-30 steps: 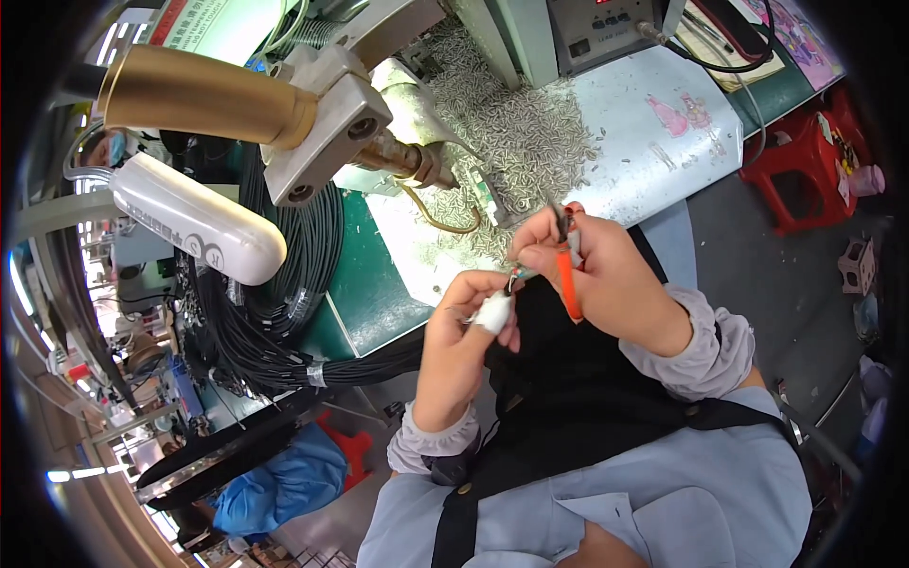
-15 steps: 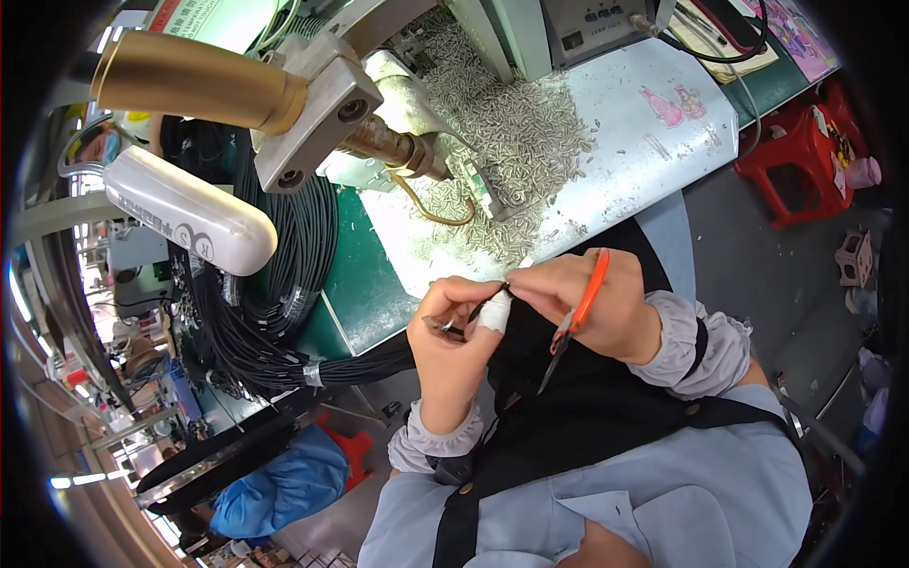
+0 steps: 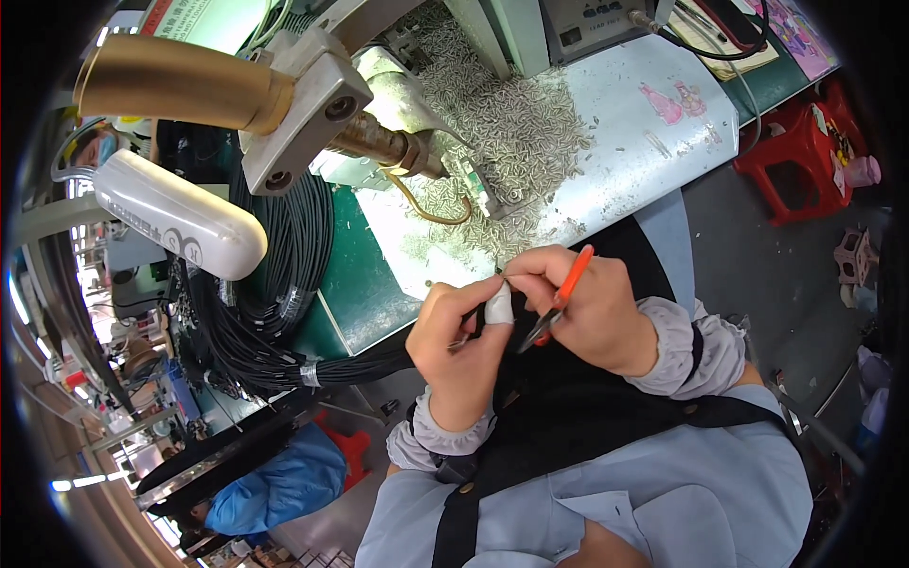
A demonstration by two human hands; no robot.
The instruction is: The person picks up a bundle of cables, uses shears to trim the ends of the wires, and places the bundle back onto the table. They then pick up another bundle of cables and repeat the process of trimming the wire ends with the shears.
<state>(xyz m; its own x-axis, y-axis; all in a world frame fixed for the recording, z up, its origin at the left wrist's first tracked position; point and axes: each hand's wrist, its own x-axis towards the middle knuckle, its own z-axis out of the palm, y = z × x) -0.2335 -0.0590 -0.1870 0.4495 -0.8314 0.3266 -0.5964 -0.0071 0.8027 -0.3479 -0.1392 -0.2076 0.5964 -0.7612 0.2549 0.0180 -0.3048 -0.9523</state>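
Note:
My left hand [image 3: 456,346] is closed, thumb and fingers pinching a small dark piece that looks like a black cable end; the piece is mostly hidden. White tape [image 3: 499,305] wraps one of its digits, and a bit of metal shows in the palm. My right hand [image 3: 592,308] is closed too, its thumb and forefinger meeting the left fingertips at that same piece. Held across the right hand is an orange-handled tool [image 3: 575,275] with pointed metal jaws, like pliers or snips. A bundle of black cables [image 3: 355,367] runs in from the left and passes behind my left hand.
Ahead lies a white board [image 3: 630,133] with a heap of small metal pieces [image 3: 521,133]. Over its left part hangs a machine head [image 3: 379,142], beside a white lamp [image 3: 180,216]. More black cables [image 3: 298,237] coil on the green table [image 3: 350,270]. Red stools [image 3: 795,166] stand right.
The right hand has turned, swinging the orange-handled tool's jaws up toward the left hand. Both hands stay together at the fingertips, having shifted slightly.

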